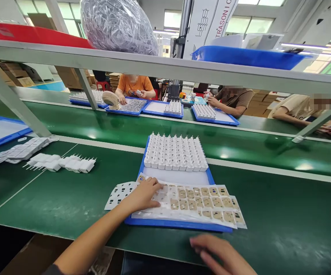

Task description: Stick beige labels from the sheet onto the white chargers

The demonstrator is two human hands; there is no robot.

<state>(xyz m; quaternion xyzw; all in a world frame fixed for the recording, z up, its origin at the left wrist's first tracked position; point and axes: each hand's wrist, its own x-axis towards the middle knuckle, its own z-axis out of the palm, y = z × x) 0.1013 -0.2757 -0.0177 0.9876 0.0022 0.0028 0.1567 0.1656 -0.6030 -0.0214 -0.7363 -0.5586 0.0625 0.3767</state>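
Pressing flat, left hand (144,196) pins label sheets (194,204) on blue tray (177,224), fingers spread; right hand (219,254) hovers near the tabletop (283,229) edge, fingers loosely together, empty.

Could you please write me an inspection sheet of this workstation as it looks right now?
Surface: green bench top, with a green belt behind it.
Job's things: blue tray holding rows of white plug adapters; label sheets lie across its near end.
Clutter: loose white adapters and used sheets to the left.
Grippers: left hand rests flat on the label sheets; right hand hovers open at the near edge, holding nothing.
Cables: nothing seen.
Surroundings: other people at blue trays across the belt; shelf overhead with a blue bin and a bagged bundle.
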